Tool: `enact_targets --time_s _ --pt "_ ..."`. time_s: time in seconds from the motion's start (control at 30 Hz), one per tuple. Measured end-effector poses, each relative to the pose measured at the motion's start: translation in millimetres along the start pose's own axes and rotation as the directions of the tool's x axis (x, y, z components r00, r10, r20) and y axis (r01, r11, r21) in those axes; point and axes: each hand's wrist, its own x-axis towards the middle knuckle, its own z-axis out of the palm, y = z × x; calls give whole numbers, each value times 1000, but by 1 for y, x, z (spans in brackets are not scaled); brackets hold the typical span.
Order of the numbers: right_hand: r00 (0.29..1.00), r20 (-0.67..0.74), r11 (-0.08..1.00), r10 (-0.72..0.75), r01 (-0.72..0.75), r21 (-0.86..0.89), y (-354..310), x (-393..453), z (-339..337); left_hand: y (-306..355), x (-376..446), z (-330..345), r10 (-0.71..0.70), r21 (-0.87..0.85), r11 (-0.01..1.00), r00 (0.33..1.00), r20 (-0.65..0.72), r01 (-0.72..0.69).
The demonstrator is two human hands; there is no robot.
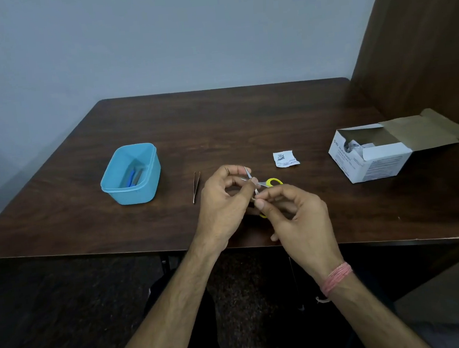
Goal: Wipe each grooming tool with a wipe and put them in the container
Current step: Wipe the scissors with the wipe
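Small scissors with yellow handles (pixel 273 182) are held open above the middle of the table. My left hand (pixel 222 202) grips them around the blades, one steel tip poking up past its fingers. My right hand (pixel 296 212) pinches something small against a blade near the pivot; the item between its fingertips is too hidden to name. Thin metal tweezers (pixel 196 186) lie on the table just left of my left hand. A light blue plastic container (pixel 131 189) stands further left, with a blue-and-grey tool lying inside it.
A torn white wipe packet (pixel 285 159) lies to the right of the scissors. An open white cardboard box (pixel 372 160) of wipes sits at the table's right side, next to a brown wooden panel (pixel 420 43). The table's front edge (pixel 90 253) runs just below my hands.
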Motion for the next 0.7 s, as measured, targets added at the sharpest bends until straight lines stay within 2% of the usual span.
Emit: enact_targets --time_s 0.13,0.23,0.37,0.5,0.7 --pt "984 -131 977 -122 96 -190 -1 13 -14 1 1 -1 -10 11 1000 1000 10 10" --pt "967 7 900 -253 238 -365 1 23 -18 2 1 -1 -45 2 999 998 37 45" --pt "889 145 702 -435 436 -563 7 29 -15 6 0 -4 -68 -17 997 996 55 69" --pt "851 239 621 -468 509 -596 9 29 -20 8 0 -3 -106 -35 994 992 63 108" --pt "844 290 619 -452 530 -580 11 31 -28 8 0 -3 -108 -4 994 990 93 108"
